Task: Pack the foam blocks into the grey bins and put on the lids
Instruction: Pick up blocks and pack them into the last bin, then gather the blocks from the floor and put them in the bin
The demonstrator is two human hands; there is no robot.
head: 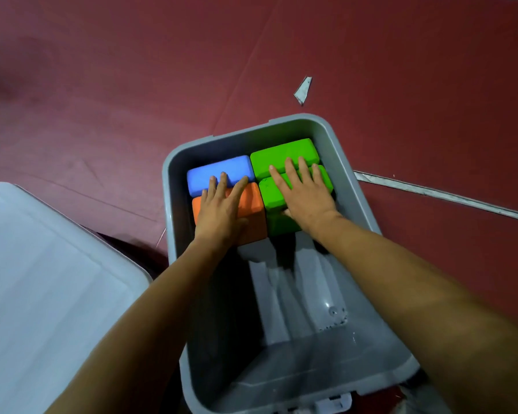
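Centre frame, a smooth grey plastic bin [174, 180] with rounded corners holds matte foam blocks at its far end: left hand [220, 212] lies flat, released, across the orange block [253, 204] and blue block [222, 168]; right hand [304, 194] flat, released, on two green blocks [281, 153]. Lower left lies a pale ribbed lid [42, 279].

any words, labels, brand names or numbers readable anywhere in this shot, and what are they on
None can be read.
Grey bin: a small raised mark on its bare floor, too blurred to read.
Blue block, orange block, two green blocks: plain faces, no print.
Pale lid at left: no visible text.
Red floor: only a scrap and a strip of tape, unmarked.
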